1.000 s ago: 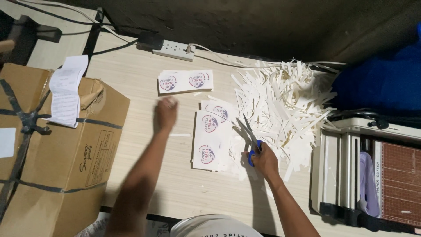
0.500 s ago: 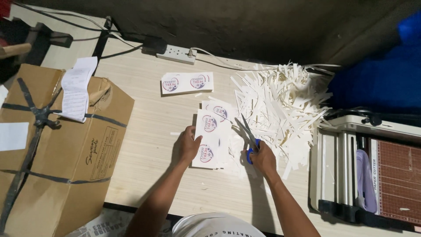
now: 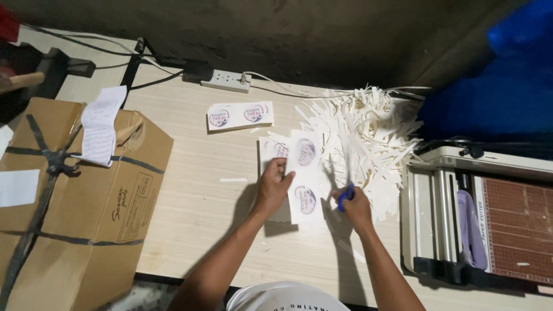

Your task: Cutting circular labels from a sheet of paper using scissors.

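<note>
Lifted now off the desk, the printed sheet (image 3: 304, 181) sits in the left hand (image 3: 273, 185), which a moment ago lay flat on the stack. Far left, a taped cardboard box (image 3: 75, 201) carries a loose paper slip (image 3: 101, 132). Beyond it, a white power strip (image 3: 226, 80) lies by the wall, and a short strip of two round stickers (image 3: 240, 115) rests on the wooden desk (image 3: 190, 190). The left hand's fingers pinch the sheet's left edge; its long axis runs away from the person, toward the wall. The right hand (image 3: 355, 208) is closed around blue-handled scissors (image 3: 346, 187), blades pointing away toward the heap of white paper trimmings (image 3: 368, 132). Far right stands a paper cutter (image 3: 478, 219).
</note>
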